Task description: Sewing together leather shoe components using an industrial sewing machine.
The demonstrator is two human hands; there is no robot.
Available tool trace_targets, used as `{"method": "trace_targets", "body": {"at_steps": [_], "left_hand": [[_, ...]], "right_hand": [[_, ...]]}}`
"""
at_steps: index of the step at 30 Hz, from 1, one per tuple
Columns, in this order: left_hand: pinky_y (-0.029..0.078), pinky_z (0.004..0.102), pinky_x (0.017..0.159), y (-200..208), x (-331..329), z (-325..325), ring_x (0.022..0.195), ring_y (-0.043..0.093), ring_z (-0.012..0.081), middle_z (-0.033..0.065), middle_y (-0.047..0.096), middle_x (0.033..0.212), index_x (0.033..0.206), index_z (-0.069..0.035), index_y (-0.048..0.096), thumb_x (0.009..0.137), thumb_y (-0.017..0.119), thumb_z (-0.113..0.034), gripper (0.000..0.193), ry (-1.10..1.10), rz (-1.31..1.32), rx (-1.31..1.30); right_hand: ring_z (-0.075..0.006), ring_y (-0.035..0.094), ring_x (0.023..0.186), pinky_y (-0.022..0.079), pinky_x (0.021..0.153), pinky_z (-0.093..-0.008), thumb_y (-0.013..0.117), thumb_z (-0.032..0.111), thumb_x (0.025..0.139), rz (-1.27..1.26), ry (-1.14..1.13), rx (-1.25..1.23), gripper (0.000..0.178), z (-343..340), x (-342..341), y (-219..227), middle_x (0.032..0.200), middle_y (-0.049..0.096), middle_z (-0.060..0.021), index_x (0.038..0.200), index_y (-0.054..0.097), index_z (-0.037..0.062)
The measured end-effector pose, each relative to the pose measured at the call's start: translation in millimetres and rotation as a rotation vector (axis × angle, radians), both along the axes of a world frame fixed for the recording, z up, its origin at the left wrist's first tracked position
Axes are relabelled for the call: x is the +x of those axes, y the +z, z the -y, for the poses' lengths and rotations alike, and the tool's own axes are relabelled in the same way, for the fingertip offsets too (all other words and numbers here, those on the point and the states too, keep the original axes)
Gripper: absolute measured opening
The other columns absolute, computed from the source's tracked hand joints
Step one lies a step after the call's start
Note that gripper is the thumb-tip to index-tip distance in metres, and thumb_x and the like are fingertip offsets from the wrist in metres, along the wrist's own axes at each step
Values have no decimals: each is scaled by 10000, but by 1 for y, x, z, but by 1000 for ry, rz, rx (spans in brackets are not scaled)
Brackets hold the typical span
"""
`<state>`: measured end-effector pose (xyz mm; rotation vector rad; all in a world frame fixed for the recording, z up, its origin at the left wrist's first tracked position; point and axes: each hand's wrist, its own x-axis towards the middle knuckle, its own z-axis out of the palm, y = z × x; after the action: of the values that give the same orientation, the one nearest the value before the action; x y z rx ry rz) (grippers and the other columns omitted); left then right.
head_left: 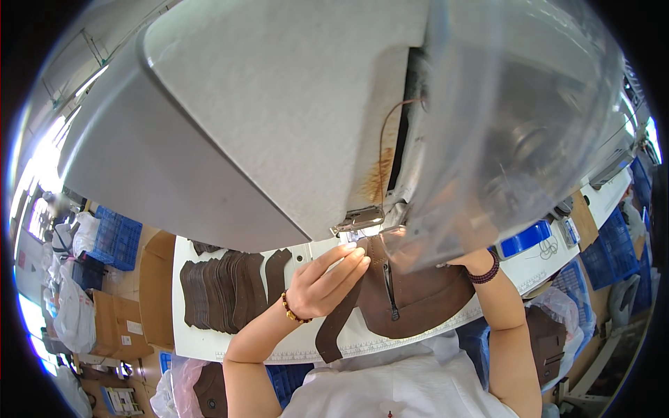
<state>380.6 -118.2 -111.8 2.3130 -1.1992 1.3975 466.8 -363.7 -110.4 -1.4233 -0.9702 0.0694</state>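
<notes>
Our left hand (326, 282) has its fingers laid flat and together on the brown leather piece (411, 296), pressing it to the white table (209, 341) right beside the presser foot (357, 220). Our right hand (468, 259) is hidden behind the clear guard (516, 139), so we cannot tell its grip. The fingertips (355, 252) sit very near the foot, and we think they could get caught if they creep closer. The loose strip (338, 324) could drag and skew the seam. Cut pieces (226, 289) lie stacked to the left.
</notes>
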Motion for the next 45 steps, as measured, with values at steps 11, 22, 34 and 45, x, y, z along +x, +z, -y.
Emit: {"method": "trace_targets", "body": {"at_steps": [11, 22, 34, 45], "left_hand": [[571, 265, 798, 5, 0, -6, 976, 654, 217, 76, 661, 1026, 949, 9, 713, 689, 695, 19, 261, -5, -51, 102], [581, 291, 795, 9, 6, -10, 949, 655, 214, 77, 659, 999, 976, 7, 700, 724, 670, -9, 255, -21, 27, 164], [578, 285, 715, 21, 6, -11, 896, 652, 207, 78, 656, 995, 960, -7, 696, 680, 670, -28, 282, 33, -58, 136], [587, 269, 716, 15, 4, -9, 905, 652, 214, 82, 650, 995, 987, 7, 685, 656, 657, 0, 332, 43, -78, 93]], "right_hand": [[-207, 678, 931, 517, 846, -323, 804, 259, 700, 1, 128, -40, 454, 4, 23, -29, 1009, 700, -110, 1055, 670, 11], [-236, 655, 1013, 506, 893, -346, 774, 324, 746, -353, 333, 134, 498, 12, 33, -47, 1074, 682, -121, 1115, 649, 14], [-233, 657, 983, 507, 863, -342, 754, 326, 759, -70, 193, -75, 470, 15, 35, -22, 1051, 685, -108, 1109, 653, 28], [-230, 659, 955, 509, 836, -338, 736, 328, 771, 41, 68, -166, 446, 12, 49, -11, 1030, 688, -96, 1103, 656, 42]]}}
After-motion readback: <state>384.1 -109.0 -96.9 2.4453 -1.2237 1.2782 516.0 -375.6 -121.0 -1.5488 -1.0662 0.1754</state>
